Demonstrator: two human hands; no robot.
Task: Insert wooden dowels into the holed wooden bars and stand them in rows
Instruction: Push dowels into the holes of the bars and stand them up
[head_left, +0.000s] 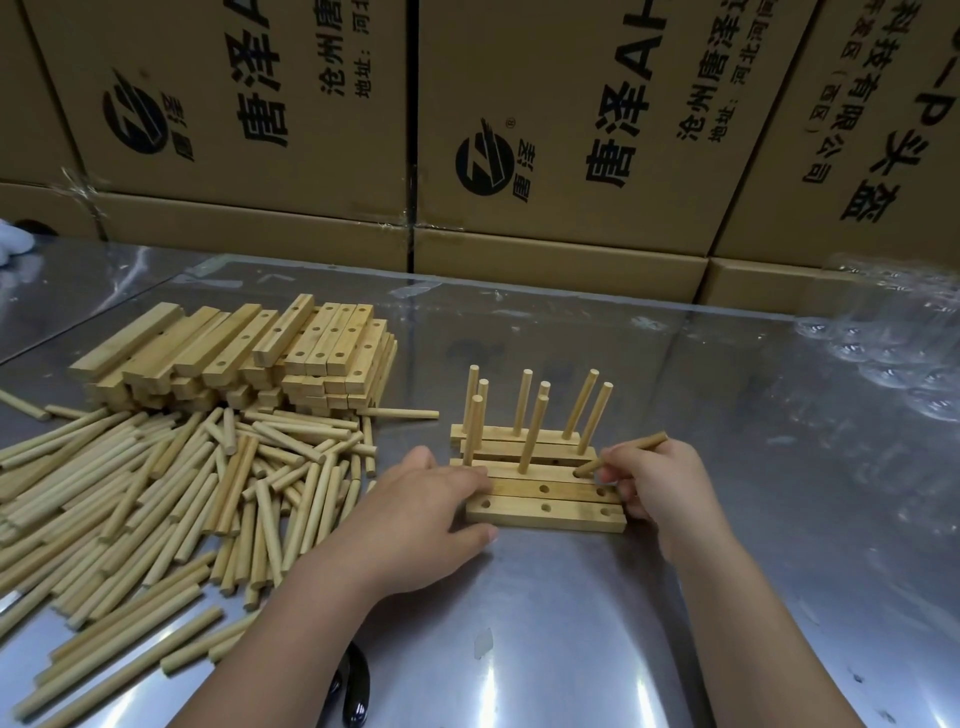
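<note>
Dowel (631, 454) is pinched near mid-length by the right hand (660, 488). It is tilted, with the free end toward 2 o'clock and the lower tip at the right-most hole of the third bar (556, 472); seating depth cannot be confirmed from this angle. The left hand (421, 514) is laid flat, fingers extended, on the bars' ends at 9 o'clock. The part is judged light, stiff and smooth. A mid-length grip is advised, and the part is to be brought upright before pressing. Loose dowels (156, 493) are piled at 9 o'clock of the bars.

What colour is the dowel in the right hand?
The dowel is pale tan wood, seen in the head view.
</note>
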